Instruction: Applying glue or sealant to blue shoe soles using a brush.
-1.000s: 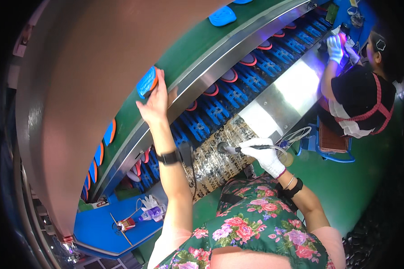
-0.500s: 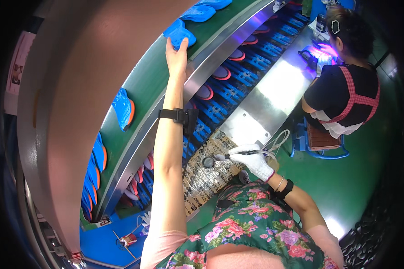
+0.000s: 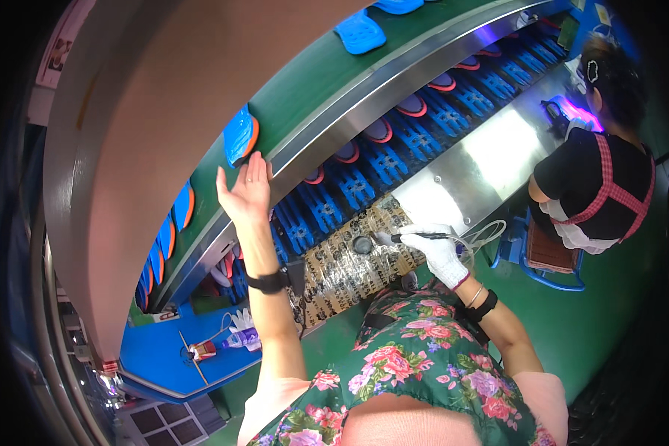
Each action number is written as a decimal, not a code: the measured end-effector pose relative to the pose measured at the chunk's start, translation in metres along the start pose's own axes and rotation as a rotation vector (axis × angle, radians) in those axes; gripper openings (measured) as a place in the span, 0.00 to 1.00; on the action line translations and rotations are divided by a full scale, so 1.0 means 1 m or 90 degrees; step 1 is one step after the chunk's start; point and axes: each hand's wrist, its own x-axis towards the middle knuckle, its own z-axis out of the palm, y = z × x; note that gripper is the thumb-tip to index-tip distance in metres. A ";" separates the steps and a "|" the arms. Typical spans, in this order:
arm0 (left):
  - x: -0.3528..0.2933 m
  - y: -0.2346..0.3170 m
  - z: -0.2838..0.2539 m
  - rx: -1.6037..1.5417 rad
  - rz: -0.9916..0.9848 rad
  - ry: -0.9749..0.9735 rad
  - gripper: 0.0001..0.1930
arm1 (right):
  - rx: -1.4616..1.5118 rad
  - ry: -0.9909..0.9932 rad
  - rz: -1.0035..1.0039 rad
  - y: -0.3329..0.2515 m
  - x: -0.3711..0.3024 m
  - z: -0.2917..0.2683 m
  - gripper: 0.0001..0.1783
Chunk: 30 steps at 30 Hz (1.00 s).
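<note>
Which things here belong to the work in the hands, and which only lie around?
In the work:
- left hand, open, near the blue sole on the green belt
- right hand, gloved, holding a pen-like tool

Lying around:
- white gloves
- bottle
- blue stool

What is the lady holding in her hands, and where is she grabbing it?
Gloved right hand grips a thin pen-like tool by its rear end. Bare left hand holds nothing.

Bright overhead light floods the scene, with white glare on the steel table at 2 o'clock and a violet lamp glow beyond; fisheye bending curves the belt, and the rim falls to black from 7 to 11 o'clock
</note>
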 end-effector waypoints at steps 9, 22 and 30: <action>0.119 0.072 -0.005 0.093 -0.122 -0.093 0.36 | 0.060 -0.024 -0.036 -0.038 -0.009 0.037 0.13; -0.087 -0.054 -0.019 0.088 -0.138 -0.250 0.45 | -0.080 -0.061 -0.370 -0.159 0.025 0.098 0.11; -0.124 -0.104 -0.039 0.037 -0.254 -0.250 0.51 | -0.416 -0.013 -0.660 -0.157 0.049 0.092 0.15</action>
